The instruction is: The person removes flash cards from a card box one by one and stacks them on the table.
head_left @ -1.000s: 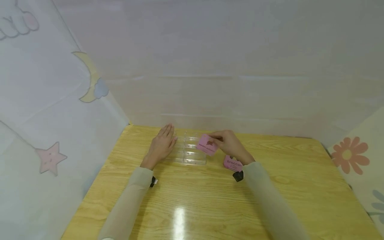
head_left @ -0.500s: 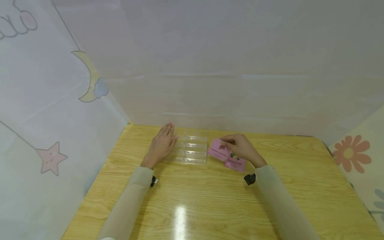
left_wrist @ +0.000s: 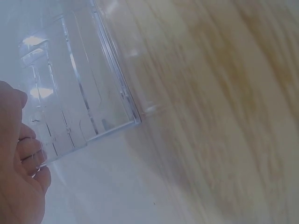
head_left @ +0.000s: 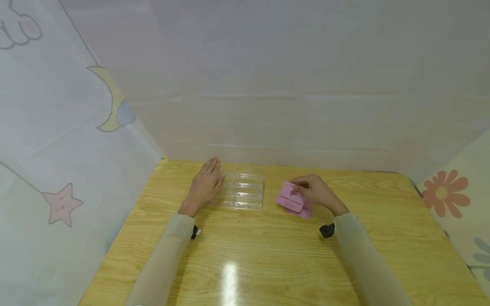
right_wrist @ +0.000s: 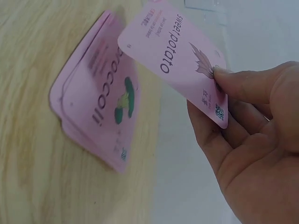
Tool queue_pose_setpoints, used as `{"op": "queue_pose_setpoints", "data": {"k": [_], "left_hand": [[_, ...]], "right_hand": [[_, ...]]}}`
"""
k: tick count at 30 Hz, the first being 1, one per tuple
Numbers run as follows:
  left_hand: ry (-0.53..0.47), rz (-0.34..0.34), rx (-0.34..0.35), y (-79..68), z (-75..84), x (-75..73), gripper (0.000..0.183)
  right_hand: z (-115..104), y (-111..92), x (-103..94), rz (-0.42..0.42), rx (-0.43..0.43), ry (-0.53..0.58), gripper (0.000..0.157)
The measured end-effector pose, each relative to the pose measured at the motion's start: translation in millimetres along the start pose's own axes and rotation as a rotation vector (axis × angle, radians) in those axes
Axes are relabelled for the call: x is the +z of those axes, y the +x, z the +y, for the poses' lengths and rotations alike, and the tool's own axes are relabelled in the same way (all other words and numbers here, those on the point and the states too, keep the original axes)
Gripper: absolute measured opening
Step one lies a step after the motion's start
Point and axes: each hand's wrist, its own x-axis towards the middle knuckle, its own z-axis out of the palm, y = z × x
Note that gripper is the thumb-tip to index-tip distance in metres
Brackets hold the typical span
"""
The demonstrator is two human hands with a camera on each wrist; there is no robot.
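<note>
My right hand (head_left: 315, 190) pinches a pink sweet potato card (right_wrist: 175, 58) between thumb and fingers, its printed face showing in the right wrist view. Just below and apart from it, a small stack of pink cards with a broccoli card (right_wrist: 105, 100) on top lies on the table. My left hand (head_left: 204, 185) is at the left side of a clear plastic compartment rack (head_left: 248, 193). In the left wrist view its fingers (left_wrist: 29, 148) curl at the rack's edge, with the thumb over it. The hand covers part of the rack's left side in the head view.
The wood-grain table (head_left: 260, 250) runs up to a pale wall sheet (head_left: 268, 106) behind the rack. Patterned side panels stand left and right. A black strap piece (head_left: 327, 230) hangs at the right wrist.
The right hand has moved right, away from the rack, carrying the sweet potato card until it overlaps the broccoli card in the head view. The left hand stays on the rack.
</note>
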Motion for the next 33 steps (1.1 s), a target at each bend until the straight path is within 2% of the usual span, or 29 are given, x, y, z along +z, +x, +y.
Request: {"op": "queue_pose_setpoints", "data": {"k": [8, 23, 33], "left_hand": [[-0.003, -0.01, -0.004, -1.0, 0.1, -2.4, 0.065], [0.005, 0.021, 0.013, 0.0, 1.6, -1.1, 0.063], [0.004, 0.011, 0.011, -0.1, 2.3, -1.8, 0.064]], "right_hand": [[18, -4, -0.9, -0.021, 0.04, 0.019, 0.033], [31, -5, 3.4, -0.05, 0.091, 0.041, 0.034], [39, -2, 7.5, -0.062, 0.124, 0.052, 0.035]]}}
